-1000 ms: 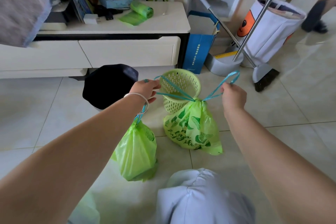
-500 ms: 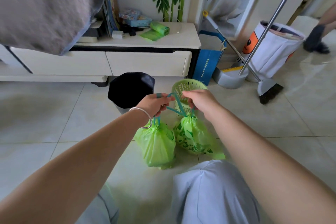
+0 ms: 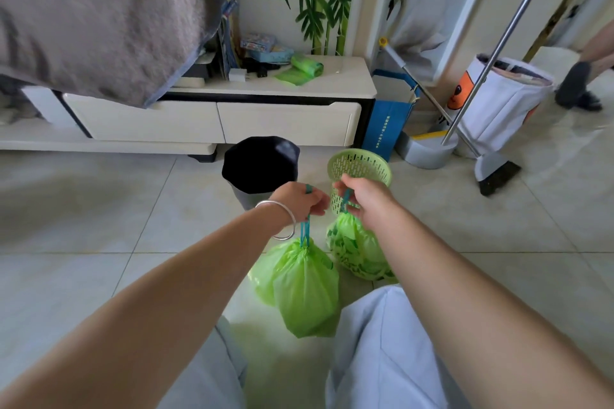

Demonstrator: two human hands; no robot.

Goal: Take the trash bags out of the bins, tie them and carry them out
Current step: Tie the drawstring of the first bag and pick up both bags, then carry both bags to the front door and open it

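Two green trash bags with blue drawstrings hang in front of me. My left hand (image 3: 300, 201), with a silver bangle on the wrist, grips the drawstring of the plain green bag (image 3: 304, 289), which dangles off the floor. My right hand (image 3: 362, 197) holds the drawstring of the printed green bag (image 3: 355, 251), partly hidden behind my forearm. Behind the hands stand a grey bin with a black liner (image 3: 260, 166) and a green perforated basket bin (image 3: 360, 166) with no bag in it.
A cream TV cabinet (image 3: 285, 119) carries a roll of green bags (image 3: 305, 65). A broom and dustpan (image 3: 491, 173), a blue paper bag (image 3: 385, 123) and a white fabric hamper (image 3: 498, 100) stand at right. Another person's foot (image 3: 578, 86) is far right. My knees fill the bottom.
My hands came together from a wide pull on the printed bag's drawstrings. The view rose, and both bags now hang closer below my hands.
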